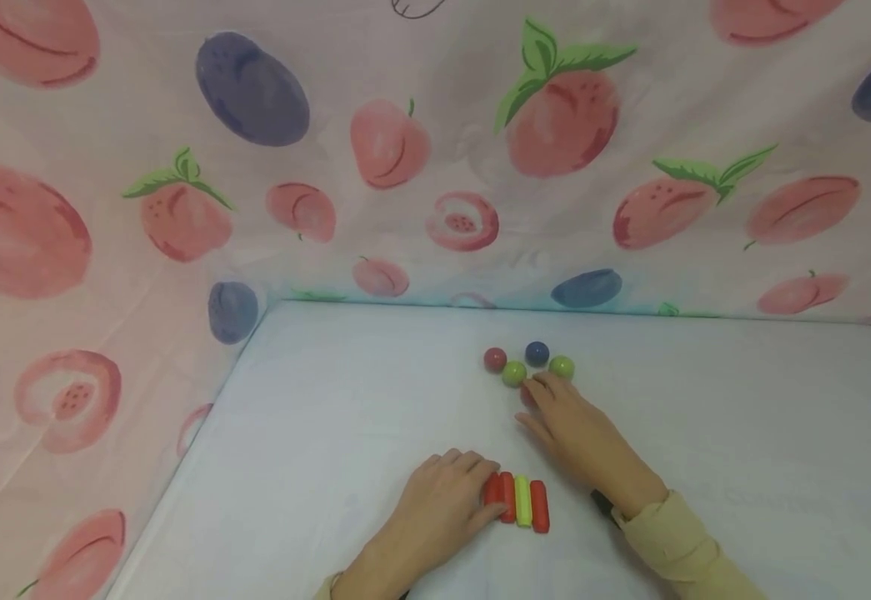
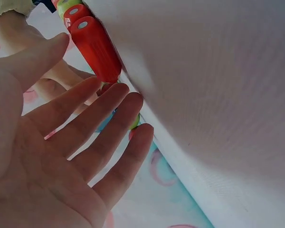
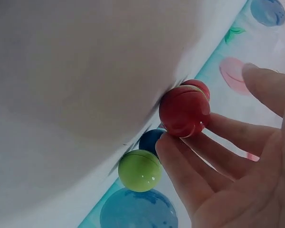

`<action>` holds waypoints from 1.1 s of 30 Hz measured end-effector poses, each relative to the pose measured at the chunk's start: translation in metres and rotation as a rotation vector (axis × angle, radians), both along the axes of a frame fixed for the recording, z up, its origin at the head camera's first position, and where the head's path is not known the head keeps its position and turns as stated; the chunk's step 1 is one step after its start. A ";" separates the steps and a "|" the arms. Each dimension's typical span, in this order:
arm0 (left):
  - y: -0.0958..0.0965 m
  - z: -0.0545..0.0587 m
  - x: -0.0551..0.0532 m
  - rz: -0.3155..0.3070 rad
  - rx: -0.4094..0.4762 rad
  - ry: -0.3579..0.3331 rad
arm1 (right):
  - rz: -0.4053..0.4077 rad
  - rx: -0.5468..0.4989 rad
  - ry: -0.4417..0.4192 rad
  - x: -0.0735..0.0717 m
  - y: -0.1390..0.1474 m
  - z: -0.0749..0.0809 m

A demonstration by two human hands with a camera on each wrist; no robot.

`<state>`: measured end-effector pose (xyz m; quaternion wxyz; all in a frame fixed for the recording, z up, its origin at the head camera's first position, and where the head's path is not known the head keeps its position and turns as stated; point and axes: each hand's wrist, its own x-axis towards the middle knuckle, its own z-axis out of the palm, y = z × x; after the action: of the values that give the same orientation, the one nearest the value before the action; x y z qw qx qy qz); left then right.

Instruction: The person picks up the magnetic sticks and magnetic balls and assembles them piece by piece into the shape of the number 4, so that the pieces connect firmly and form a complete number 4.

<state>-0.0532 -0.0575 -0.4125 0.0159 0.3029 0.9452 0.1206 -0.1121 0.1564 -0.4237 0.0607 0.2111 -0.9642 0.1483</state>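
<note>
Head view shows the left hand [image 1: 438, 504], fingers extended and gripping nothing, bracketing the leftmost of four bars [image 1: 523, 501], seemingly to keep the row aligned; contact is hard to confirm. The right hand [image 1: 578, 429] is part-open beside the nearer red ball [image 1: 528, 395], its thumb clear of it, perhaps so the fingers can check rolling. Just beyond sit two green balls [image 1: 513, 373], a blue ball [image 1: 537, 353] and another red ball [image 1: 495, 360] on the white table [image 1: 375, 392]. Bar ends carry pale spots; no brand or lettering is legible.
</note>
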 end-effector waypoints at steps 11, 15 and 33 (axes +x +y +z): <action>0.002 0.001 0.002 0.002 -0.019 -0.017 | 0.013 0.020 0.005 0.004 0.000 -0.003; 0.002 0.001 0.002 0.013 -0.017 -0.031 | 0.029 0.044 0.014 0.004 0.001 -0.002; 0.005 0.008 0.002 0.109 0.147 -0.231 | 0.030 0.065 0.045 0.002 0.001 0.001</action>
<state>-0.0509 -0.0529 -0.4043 0.0955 0.2354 0.9408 0.2243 -0.1099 0.1571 -0.4225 0.0731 0.2305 -0.9637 0.1131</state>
